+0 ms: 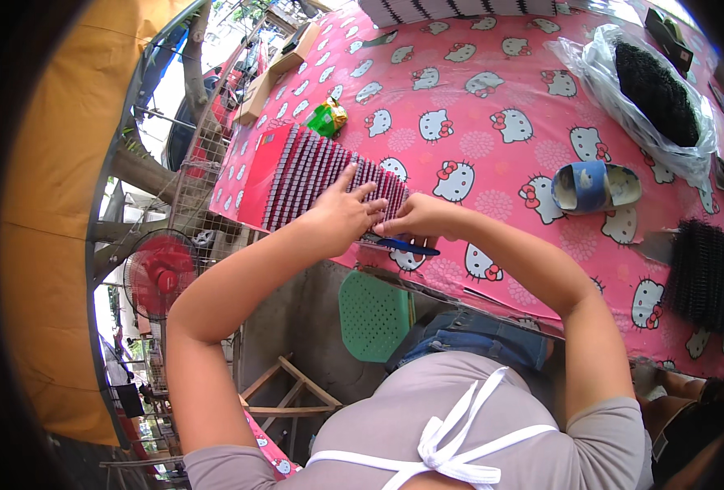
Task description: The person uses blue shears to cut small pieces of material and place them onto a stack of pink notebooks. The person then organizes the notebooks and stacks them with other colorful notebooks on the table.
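A fanned row of overlapping red booklets (266, 171) lies near the table's left front edge, with rows of dark and pale loops along their edges. My left hand (344, 214) rests flat on the booklets with its fingers spread. At their right end, my right hand (417, 219) is closed, thumb and forefinger together near the booklets' edge. A slim blue-handled tool (411, 247) sticks out under its fingers; its working end is mostly hidden, so its kind cannot be made out.
The pink patterned table cover (476, 144) carries a green and yellow packet (327, 118), a blue slipper-like item (596, 187), black coils in a plastic bag (656, 94) and another black coil bundle (707, 276). A white stack (460, 8) stands far back. Below are a green stool (374, 317) and red fan (162, 273).
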`<state>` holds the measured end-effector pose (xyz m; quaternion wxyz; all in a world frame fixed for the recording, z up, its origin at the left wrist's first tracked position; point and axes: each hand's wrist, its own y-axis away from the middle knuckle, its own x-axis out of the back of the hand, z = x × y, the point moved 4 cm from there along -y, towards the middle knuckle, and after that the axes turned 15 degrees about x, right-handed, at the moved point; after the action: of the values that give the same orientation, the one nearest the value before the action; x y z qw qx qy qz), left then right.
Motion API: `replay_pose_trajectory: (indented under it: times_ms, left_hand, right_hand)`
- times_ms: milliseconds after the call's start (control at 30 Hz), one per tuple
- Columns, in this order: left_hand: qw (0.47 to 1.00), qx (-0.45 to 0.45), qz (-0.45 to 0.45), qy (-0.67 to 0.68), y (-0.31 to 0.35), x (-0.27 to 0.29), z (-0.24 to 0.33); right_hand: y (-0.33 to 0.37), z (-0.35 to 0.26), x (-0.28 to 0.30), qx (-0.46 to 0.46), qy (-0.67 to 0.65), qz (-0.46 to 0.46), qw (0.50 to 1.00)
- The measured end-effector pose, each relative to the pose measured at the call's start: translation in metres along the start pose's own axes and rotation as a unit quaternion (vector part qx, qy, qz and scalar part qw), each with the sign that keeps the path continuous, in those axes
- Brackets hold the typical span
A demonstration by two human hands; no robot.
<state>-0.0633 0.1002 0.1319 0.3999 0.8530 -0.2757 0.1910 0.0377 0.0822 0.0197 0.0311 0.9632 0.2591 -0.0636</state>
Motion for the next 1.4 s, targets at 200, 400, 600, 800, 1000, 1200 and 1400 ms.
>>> replay_pose_trajectory:
  times_ms: [200,400,600,800,1000,1200,1400]
  left_hand:
    - [0.999,0.009,-0.027,-0.024,-0.001,-0.004,0.001]
    - [1.000,0.009,-0.017,-0.018,-0.001,-0.007,0.000]
    - [0.998,0.000,-0.043,-0.036,-0.001,-0.002,-0.001]
    - [0.998,-0.005,-0.055,-0.021,-0.005,-0.006,0.004]
    - [0.999,0.010,-0.026,-0.034,-0.002,-0.009,0.005]
    - [0.998,0.009,-0.038,-0.042,-0.002,-0.002,0.005]
    - [0.995,0.022,-0.087,-0.032,-0.008,0.002,0.008]
  right_hand:
    - [0.014,-0.003,-0.009,0.337,0.426,0.114,0.832]
    - [0.014,-0.004,-0.011,0.342,0.465,0.116,0.808]
    - [0.003,0.001,-0.006,0.337,0.370,0.088,0.861]
    - [-0.004,0.008,0.000,0.070,0.168,0.004,0.983]
    - [0.023,-0.004,-0.013,0.354,0.548,0.116,0.749]
    - [0.010,-0.003,-0.010,0.368,0.448,0.096,0.809]
    - [-0.004,0.007,0.008,0.072,0.110,0.011,0.991]
